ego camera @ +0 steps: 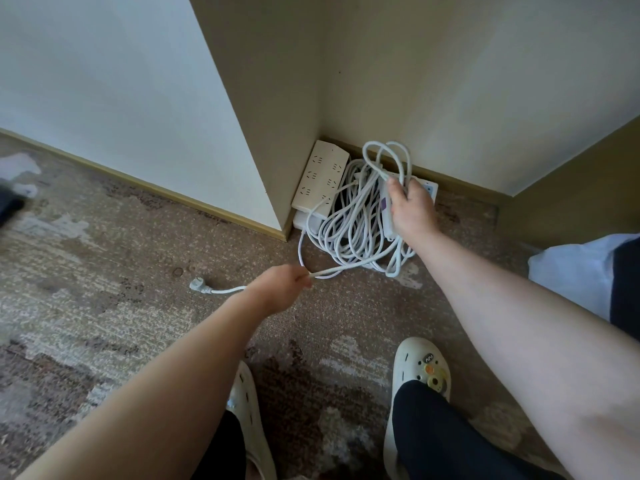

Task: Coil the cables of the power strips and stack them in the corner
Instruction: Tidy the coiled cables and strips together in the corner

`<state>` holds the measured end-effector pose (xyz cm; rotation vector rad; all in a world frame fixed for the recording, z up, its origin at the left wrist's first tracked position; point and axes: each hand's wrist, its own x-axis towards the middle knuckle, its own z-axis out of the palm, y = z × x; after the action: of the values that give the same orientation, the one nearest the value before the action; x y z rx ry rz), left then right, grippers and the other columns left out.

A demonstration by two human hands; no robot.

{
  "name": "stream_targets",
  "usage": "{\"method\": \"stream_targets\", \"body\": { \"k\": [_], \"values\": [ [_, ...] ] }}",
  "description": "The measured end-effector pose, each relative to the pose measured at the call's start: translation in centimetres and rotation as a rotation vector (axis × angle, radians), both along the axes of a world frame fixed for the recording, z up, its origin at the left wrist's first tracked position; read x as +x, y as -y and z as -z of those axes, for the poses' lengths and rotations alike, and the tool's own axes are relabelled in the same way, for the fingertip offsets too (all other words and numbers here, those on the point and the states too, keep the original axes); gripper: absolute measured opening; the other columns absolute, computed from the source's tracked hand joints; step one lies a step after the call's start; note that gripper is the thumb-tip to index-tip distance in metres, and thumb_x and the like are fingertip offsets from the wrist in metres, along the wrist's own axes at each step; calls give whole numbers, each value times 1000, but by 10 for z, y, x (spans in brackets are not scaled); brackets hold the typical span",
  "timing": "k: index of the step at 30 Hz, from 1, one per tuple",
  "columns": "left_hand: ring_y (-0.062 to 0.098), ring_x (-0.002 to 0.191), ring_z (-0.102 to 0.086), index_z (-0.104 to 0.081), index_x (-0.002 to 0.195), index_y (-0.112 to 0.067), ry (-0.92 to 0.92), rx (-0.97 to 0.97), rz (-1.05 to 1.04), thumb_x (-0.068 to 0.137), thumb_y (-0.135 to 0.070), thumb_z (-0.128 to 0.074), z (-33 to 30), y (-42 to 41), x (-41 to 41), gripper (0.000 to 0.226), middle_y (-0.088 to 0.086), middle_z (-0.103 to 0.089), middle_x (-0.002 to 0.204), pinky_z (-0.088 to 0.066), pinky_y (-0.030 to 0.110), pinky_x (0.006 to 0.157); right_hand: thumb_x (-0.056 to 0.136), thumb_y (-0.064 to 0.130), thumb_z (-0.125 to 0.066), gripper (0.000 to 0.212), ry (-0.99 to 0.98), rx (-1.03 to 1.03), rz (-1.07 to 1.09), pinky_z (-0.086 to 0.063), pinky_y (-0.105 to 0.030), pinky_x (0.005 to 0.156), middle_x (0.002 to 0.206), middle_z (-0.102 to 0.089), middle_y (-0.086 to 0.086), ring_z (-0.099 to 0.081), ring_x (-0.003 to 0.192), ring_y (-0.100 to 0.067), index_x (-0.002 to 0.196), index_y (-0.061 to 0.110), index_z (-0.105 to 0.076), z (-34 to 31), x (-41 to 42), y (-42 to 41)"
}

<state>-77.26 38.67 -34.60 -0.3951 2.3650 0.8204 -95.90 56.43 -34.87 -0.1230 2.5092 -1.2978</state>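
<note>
R hand (412, 211) grips a strip (388, 206) plus several loops of its cable (356, 233), fingers (414, 192) curled round the bundle, thumb across the front; it hangs just above the pile in the corner, loops dangling to the carpet (121, 254). L hand (282, 285) pinches the same cable's loose tail, fingers closed on it, well left of and nearer the person than the R hand. From the pinch the tail runs left to the plug (199, 285), lying flat on the carpet, and right/up in a slack curve toward the bundle.

Key relation: uncoiled length lies roughly left-right betw. the two hands, plug end beyond the L hand. L hand is the nearer one to feed it; likely next move is bringing that tail up to the R hand for another loop.

Already in the corner: a beige strip (320, 178) leaning on the wall, something white under it, another strip (427, 188) partly hidden behind the R hand. Cords there tangle w/ the held loops, so a snag looks possible.
</note>
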Motion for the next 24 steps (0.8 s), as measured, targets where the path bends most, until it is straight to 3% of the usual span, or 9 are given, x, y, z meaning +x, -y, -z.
{"method": "stream_targets", "body": {
  "k": [3,7,12,16,18,20,22,24],
  "values": [
    [9,54,-46,-61,83,-34,-64,79,-117,100,-34,-45,-10,26,7,23,-7,-54,68,-36,25,51,104,50,-40,30,-6,23,-11,-37,-27,55,72,-52,1,-49,60,-16,85,30,-53,1,-2,-7],
    [13,60,-48,-62,86,-30,-100,79,-158,99,-27,-47,-17,51,21,20,-2,-56,71,-40,29,57,104,49,-41,34,-51,48,40,-32,-27,52,69,-50,6,-49,59,-11,80,26,-49,-3,-8,-11],
    [12,59,-46,-67,83,-28,-115,115,-223,97,-23,-53,-36,69,17,21,-4,-55,67,-38,27,57,103,49,-41,40,-83,106,-56,-47,-35,64,84,-64,-11,-62,75,-30,101,13,-59,-6,-7,-8],
    [-7,60,-56,-68,77,-36,-101,237,-22,94,-31,-57,-65,29,-18,21,-22,-65,67,-40,20,63,100,53,-45,36,-74,193,-221,-44,-31,52,77,-60,-1,-55,59,-19,107,21,-60,-10,-4,1],
    [-1,72,-61,-70,81,-28,-132,224,66,94,-30,-55,-66,-2,-33,19,-15,-69,76,-44,22,66,98,56,-49,33,-17,230,-323,-41,-28,46,72,-55,3,-49,52,-14,102,26,-60,-10,0,5],
    [15,75,-62,-67,79,-20,-211,148,43,94,-25,-53,-60,-23,-41,22,-4,-68,79,-47,30,66,95,59,-51,34,52,209,-361,-44,-32,51,72,-57,1,-52,54,-17,102,27,-61,-9,5,7],
    [19,64,-56,-59,65,-23,-271,128,-73,94,-22,-52,-52,-32,-44,30,1,-62,68,-45,32,61,94,62,-52,39,86,187,-369,-52,-42,62,80,-64,-6,-62,65,-27,105,26,-63,-9,6,7],
    [13,54,-50,-56,62,-25,-297,158,-177,94,-21,-52,-47,-37,-47,33,-1,-58,61,-43,30,57,94,62,-52,40,117,165,-380,-52,-42,67,79,-64,-6,-61,68,-26,103,25,-62,-9,5,6]
  ]
}}
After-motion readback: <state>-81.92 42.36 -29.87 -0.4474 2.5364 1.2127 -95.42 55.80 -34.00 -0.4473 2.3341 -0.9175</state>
